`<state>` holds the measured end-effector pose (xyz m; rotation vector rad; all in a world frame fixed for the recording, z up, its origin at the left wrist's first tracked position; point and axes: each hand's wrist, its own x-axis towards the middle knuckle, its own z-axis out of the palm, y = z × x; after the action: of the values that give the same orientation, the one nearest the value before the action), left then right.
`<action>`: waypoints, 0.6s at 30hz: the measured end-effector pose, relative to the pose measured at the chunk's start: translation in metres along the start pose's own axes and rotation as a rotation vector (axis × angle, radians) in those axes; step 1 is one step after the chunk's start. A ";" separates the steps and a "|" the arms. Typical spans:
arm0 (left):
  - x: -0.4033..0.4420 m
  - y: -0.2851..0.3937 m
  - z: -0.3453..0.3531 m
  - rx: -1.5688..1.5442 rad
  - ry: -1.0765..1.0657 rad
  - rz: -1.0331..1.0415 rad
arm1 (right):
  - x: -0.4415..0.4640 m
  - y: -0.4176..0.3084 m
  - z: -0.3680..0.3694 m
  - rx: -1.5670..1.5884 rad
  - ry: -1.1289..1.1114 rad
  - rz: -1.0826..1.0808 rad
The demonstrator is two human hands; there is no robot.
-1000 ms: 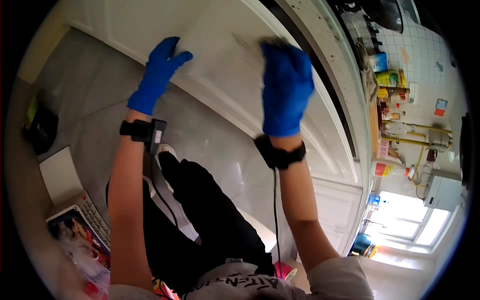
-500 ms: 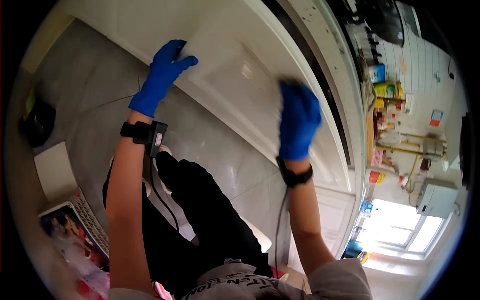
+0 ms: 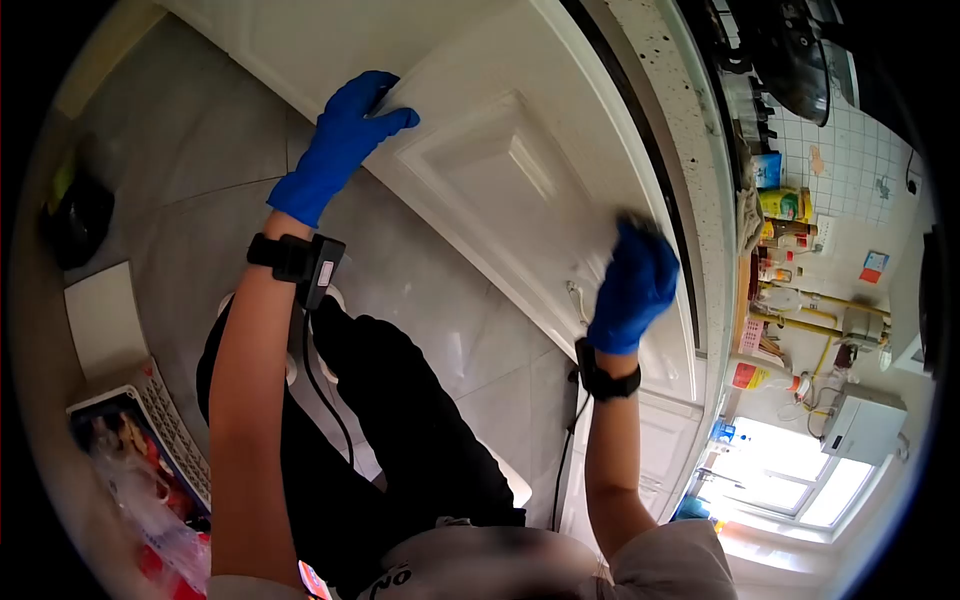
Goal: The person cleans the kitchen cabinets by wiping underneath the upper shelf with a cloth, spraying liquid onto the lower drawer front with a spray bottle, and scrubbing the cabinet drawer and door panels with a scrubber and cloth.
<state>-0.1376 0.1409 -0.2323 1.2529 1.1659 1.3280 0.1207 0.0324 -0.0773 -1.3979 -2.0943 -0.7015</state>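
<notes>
My left hand (image 3: 350,140), in a blue glove, is at the side edge of a white panelled cabinet door (image 3: 475,165). Its thumb lies on the front, and the other fingers seem curled around the edge. My right hand (image 3: 635,285), also gloved in blue, is closed over a small dark pad (image 3: 645,224) against the door's upper part. Motion blurs the pad, so its exact kind is unclear. A whitish streak or small fitting (image 3: 575,300) shows on the door beside the right wrist.
A speckled countertop (image 3: 690,120) runs above the doors, with a dark pan (image 3: 795,70), bottles (image 3: 785,235) and a labelled jug (image 3: 762,376) along it. Grey floor tiles (image 3: 440,270) lie below. A crate (image 3: 165,420) with plastic bags stands at lower left. Cables hang from both wrists.
My right hand has moved down and to the right in the picture with the dark pad. My left hand stays at the door edge while the view shifts slightly.
</notes>
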 end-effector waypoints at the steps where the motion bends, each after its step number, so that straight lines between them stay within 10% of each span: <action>1: -0.001 -0.001 0.000 0.002 0.006 0.002 | -0.007 -0.002 -0.016 -0.188 -0.057 0.006; 4: 0.001 -0.003 0.004 0.023 0.019 0.053 | -0.025 0.010 0.006 0.289 0.117 0.208; 11: 0.004 0.006 -0.006 -0.049 -0.071 -0.072 | -0.034 0.000 -0.011 -0.146 -0.146 -0.026; 15: -0.003 0.004 0.004 -0.071 0.010 -0.114 | -0.114 0.051 -0.050 0.419 -0.191 0.825; 17: -0.010 -0.009 0.024 0.094 0.182 0.063 | -0.142 0.067 -0.080 0.151 -0.172 0.444; 18: -0.015 -0.009 0.032 0.245 0.353 0.249 | -0.145 0.061 -0.093 0.246 -0.125 0.685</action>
<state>-0.1050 0.1280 -0.2417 1.4110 1.4907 1.6786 0.2386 -0.1061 -0.0988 -1.8825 -1.5472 -0.0779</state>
